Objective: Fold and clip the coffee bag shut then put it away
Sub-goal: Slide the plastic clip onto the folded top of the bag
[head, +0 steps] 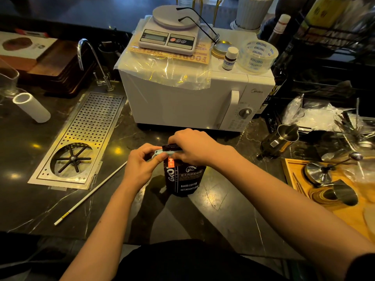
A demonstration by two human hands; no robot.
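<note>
A black coffee bag (183, 180) with white lettering and an orange label stands upright on the dark marble counter in front of me. Its top is folded over. A pale blue clip (165, 153) lies across the fold. My left hand (142, 165) pinches the clip's left end. My right hand (191, 148) covers the folded top and the clip's right end, hiding most of the fold.
A white microwave (192, 102) stands just behind the bag, with a kitchen scale (169, 35) and a tape roll (257, 55) on top. A perforated metal drip tray (81, 138) and a thin white rod (89, 194) lie left. A metal pitcher (284, 136) and wooden tray (292, 169) sit right.
</note>
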